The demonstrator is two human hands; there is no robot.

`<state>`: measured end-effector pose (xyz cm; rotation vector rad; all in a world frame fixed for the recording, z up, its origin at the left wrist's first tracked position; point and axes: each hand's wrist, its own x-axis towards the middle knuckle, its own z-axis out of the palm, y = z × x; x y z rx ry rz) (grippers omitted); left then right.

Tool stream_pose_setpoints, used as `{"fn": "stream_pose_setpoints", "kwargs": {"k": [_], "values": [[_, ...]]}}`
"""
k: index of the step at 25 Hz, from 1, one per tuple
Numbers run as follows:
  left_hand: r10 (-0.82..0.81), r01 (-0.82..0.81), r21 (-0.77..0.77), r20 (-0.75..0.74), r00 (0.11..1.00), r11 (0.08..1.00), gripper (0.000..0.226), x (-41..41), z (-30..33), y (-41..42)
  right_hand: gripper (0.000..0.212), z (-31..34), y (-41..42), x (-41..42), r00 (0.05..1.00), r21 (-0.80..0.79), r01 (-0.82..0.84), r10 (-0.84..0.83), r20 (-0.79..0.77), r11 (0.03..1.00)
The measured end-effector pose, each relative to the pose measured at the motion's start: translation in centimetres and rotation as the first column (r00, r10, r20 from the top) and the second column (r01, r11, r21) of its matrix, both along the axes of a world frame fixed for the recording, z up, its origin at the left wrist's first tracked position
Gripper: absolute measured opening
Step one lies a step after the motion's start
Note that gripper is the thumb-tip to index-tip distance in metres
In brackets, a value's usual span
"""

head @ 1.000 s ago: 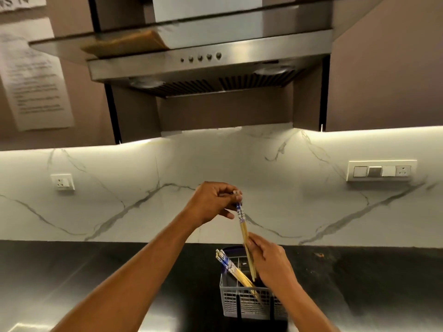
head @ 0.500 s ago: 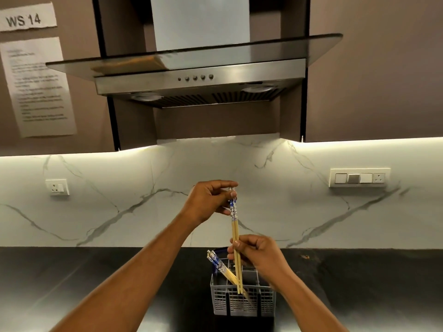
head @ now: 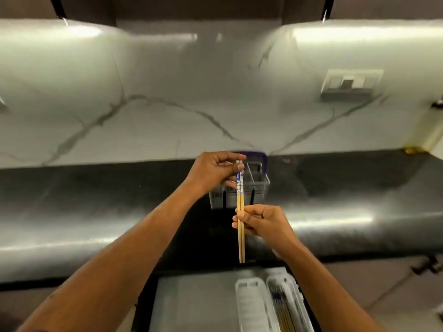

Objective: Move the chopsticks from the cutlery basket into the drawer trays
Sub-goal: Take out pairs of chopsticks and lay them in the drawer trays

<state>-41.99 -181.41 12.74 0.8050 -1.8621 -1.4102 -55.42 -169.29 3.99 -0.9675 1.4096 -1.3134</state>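
Pale wooden chopsticks point(head: 240, 226) with blue-patterned tops, upright, pinched by left hand point(head: 215, 172) and right hand point(head: 262, 220), pair apparently

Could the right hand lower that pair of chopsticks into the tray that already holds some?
Probably yes: the right hand grips the chopsticks above the open drawer, and nothing covers the tray.
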Motion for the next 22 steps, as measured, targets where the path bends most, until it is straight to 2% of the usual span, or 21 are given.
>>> {"fn": "stream_pose_setpoints", "kwargs": {"k": [5, 9, 13, 16, 19, 20, 22], "values": [[-0.099, 0.101, 0.362, -0.025, 0.995, 0.927, 0.026, 1.2, -14.2, 4.2, 0.013, -10.7, 7.0, 2.6, 0.999, 0.273, 0.022, -0.034, 0.039, 0.962], [-0.024, -0.016, 0.432, 0.086, 0.996, 0.902, 0.038, 2.0, -21.8, 6.9, 0.014, -16.5, 10.0, 2.2, 0.982, 0.424, 0.073, -0.14, 0.128, 0.903], [0.126, -0.162, 0.591, 0.102, 0.987, 0.79, 0.017, 4.2, -26.9, 9.2, 0.012, -21.3, 11.1, 2.3, 0.976, 0.536, 0.126, -0.202, 0.086, 0.835], [0.173, -0.252, 0.635, 0.184, 0.968, 0.73, 0.012, 5.0, -29.3, 10.0, 0.009, -24.4, 10.6, 2.8, 0.975, 0.614, 0.168, -0.222, 0.013, 0.771], [0.178, -0.289, 0.661, 0.231, 0.956, 0.692, 0.016, 5.1, -30.3, 10.3, 0.008, -27.2, 9.3, 3.5, 0.959, 0.705, 0.214, -0.283, -0.02, 0.677], [0.174, -0.29, 0.679, 0.235, 0.956, 0.675, 0.017, 5.1, -30.5, 10.5, 0.009, -28.0, 8.9, 3.7, 0.963, 0.728, 0.214, -0.267, -0.044, 0.651], [0.167, -0.304, 0.699, 0.259, 0.951, 0.647, 0.016, 5.0, -31.0, 10.8, 0.011, -29.2, 8.2, 3.8, 0.978, 0.752, 0.197, -0.075, -0.193, 0.629]]}}
